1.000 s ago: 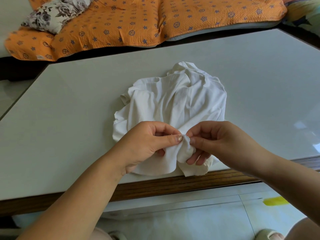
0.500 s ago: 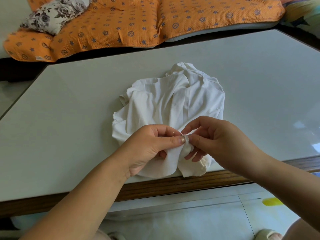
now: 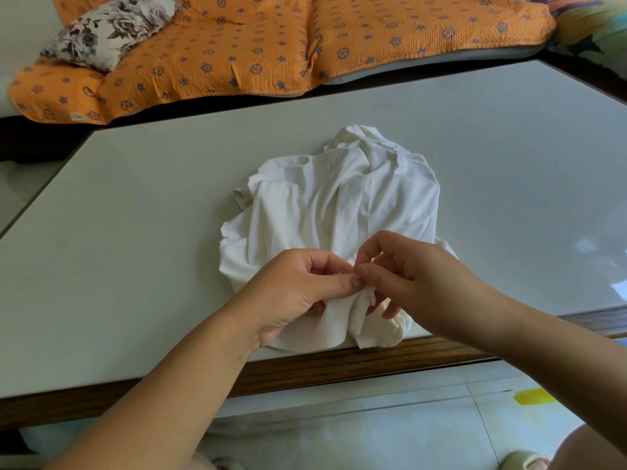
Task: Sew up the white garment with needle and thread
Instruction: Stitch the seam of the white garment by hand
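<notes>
Left hand (image 3: 298, 293) pinches a fold of the white garment (image 3: 339, 205) at the table (image 3: 135, 215) edge; right hand (image 3: 417, 283) pinches the same fold, thumbs touching.

Garment (image 3: 332, 205) on table (image 3: 142, 205), cushion (image 3: 271, 45) behind it

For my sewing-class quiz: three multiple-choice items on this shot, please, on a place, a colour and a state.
1. The garment lies: A) at the table's near edge B) in a basket C) on a chair
2. The cover behind the table is: A) green B) orange C) black
3. The left hand is: A) lying flat B) pinching the garment C) pointing away
A: it overhangs the wooden edge. B: orange with blue motifs. B: it grips a fold of cloth.
</notes>
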